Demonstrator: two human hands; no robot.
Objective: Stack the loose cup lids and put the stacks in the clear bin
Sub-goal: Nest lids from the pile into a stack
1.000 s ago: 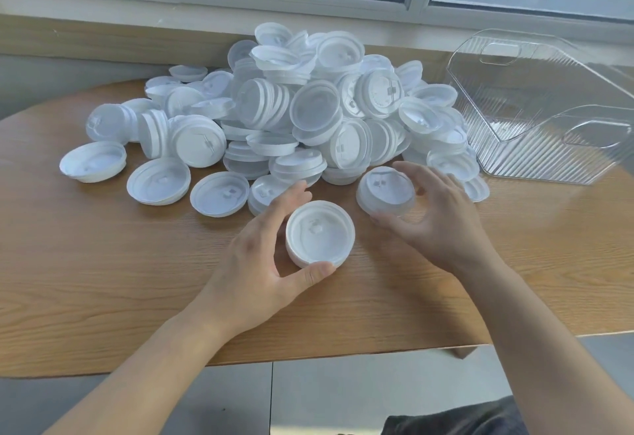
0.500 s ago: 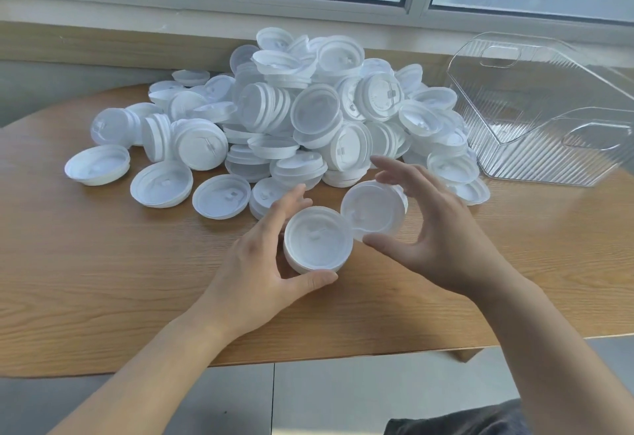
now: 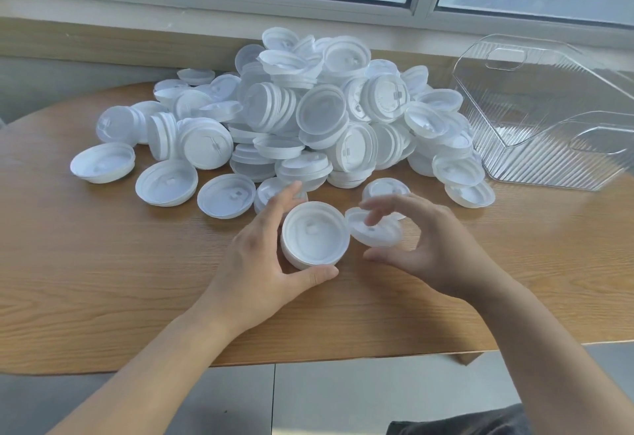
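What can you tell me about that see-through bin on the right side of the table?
The clear bin looks like hard transparent plastic with fine vertical ribs along its walls. It has angled corners and cut-out handle slots, one near the far rim and one on the nearer end. It stands on the wooden table at the far right, beside the heap of white lids. No lids show inside it. Neither hand touches it; its right end runs out of view.

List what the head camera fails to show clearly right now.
- Right hand fingers: motion-blurred, so its hold on the tilted lid is unclear.
- Clear bin: right side cut off by the frame edge.
- Lid count in the left hand's stack: hidden by the top lid.
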